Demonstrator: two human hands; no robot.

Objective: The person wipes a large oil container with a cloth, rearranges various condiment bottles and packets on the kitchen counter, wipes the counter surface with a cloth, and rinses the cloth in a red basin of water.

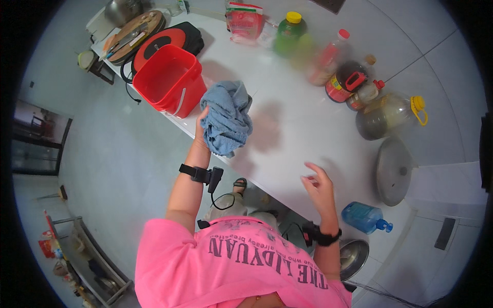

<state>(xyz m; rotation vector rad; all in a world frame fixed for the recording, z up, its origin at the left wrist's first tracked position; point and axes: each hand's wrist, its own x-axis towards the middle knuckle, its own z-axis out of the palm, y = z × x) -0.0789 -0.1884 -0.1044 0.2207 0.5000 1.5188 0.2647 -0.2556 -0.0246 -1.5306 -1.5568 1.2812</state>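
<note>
A bunched blue-grey cloth [227, 117] is held up over the white countertop [296, 127], near its front edge. My left hand [202, 125] grips it from the left side, and most of the fingers are hidden behind the folds. Just beyond the cloth, to the left, stands a red plastic bucket [192, 92] with a white handle; the part of its inside that shows holds no object. My right hand [319, 186] is over the right part of the counter, fingers apart and slightly curled, holding nothing. Each wrist wears a black strap.
Behind the bucket are a red-and-black appliance [156, 48] and a round wooden board [144, 29] with knives. Several bottles, including a yellow-capped oil jug [385, 117], line the wall. A metal lid [393, 171], a blue pump bottle [364, 217] and a metal bowl [352, 260] sit at right.
</note>
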